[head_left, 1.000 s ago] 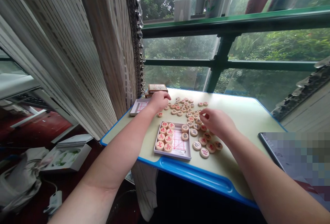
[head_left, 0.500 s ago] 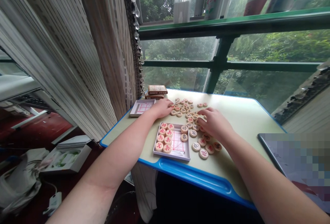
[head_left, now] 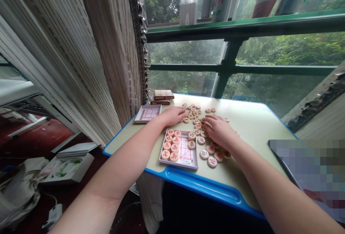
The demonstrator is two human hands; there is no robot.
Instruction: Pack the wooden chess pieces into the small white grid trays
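Moved: left grip (head_left: pixel 174 115) has slid in onto the loose discs (head_left: pixel 192 111); right grip (head_left: pixel 219 130) has sunk lower over them.
Grips: both palm-down, fingers curled; I cannot tell whether either holds a disc.
Risk: the right wrist may sweep the discs beneath it off the blue edge (head_left: pixel 215 191).
Room: tray (head_left: pixel 185 164) just left of the right grip; bare surface (head_left: pixel 256 126) to its right.

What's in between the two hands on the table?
Loose round wooden chess pieces lie scattered on the table between the left hand and the right hand; the head view shows it.
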